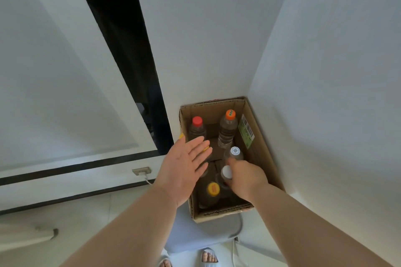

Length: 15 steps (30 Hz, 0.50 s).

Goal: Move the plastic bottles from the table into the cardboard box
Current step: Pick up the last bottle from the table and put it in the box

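Head view, nearest to us: our two sandalled feet [208, 256] show at the bottom edge on a pale floor, with a grey rounded seat [195, 232] above them. The cardboard box [219, 212] rests on that seat, pushed into the corner where two white walls meet, its top open.

Our left hand [184, 165] is spread flat with the palm turned up and inward, fingers straight and slightly fanned, holding nothing; it hovers over the box's left rim. Our right hand [245, 178] reaches down into the box and is curled around the neck of a white-capped bottle [226, 172], thumb and fingers closed on it just under the cap.

Inside the box the plastic bottles stand upright. Nearest is a yellow-capped bottle [213, 188], just left of the one we hold. Beyond our right hand stands a bottle with a grey printed cap [235, 151]. Another yellow cap [205, 149] peeks out behind our left fingers. At the far end are a red-capped bottle [197, 121] on the left and an orange-capped bottle [230, 115] on the right, apart from each other. A green label with a barcode [246, 131] is stuck to the box's inner right wall.

Left of the box, a wall socket [142, 171] with a white cable sits low on the wall, and a dark gap [130, 50] runs up beside a white panel.
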Each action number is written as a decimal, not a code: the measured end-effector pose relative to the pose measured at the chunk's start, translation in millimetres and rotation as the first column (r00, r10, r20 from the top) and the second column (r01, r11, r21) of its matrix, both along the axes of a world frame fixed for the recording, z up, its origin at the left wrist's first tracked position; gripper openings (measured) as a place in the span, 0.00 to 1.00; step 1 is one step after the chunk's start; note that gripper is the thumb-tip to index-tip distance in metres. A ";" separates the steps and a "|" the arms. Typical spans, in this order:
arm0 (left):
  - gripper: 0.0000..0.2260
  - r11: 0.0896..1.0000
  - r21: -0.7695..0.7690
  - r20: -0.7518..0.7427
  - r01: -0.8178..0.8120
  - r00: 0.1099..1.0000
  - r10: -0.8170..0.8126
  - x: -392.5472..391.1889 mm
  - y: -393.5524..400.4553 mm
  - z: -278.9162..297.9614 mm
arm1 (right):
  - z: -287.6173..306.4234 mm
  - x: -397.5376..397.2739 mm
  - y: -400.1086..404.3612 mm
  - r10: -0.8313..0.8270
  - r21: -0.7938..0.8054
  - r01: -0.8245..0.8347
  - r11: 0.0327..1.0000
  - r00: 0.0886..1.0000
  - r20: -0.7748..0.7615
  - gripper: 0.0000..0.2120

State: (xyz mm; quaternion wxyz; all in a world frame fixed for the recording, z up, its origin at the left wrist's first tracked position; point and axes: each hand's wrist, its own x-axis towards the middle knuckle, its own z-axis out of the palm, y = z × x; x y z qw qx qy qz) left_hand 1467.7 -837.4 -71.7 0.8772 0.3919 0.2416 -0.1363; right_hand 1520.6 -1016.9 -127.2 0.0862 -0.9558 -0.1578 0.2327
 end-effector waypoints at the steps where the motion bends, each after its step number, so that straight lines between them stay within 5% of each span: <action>1: 0.27 1.000 0.003 -0.006 -0.003 1.000 0.003 -0.5 0.4 0.3 | -3.2 -0.2 -1.1 0.031 -0.045 -0.030 0.999 0.999 0.015 0.13; 15: 0.28 1.000 0.014 -0.022 -0.027 0.999 0.028 -12.6 5.8 -1.7 | 5.5 -5.3 2.6 0.272 -0.154 -0.253 0.955 0.955 0.117 0.16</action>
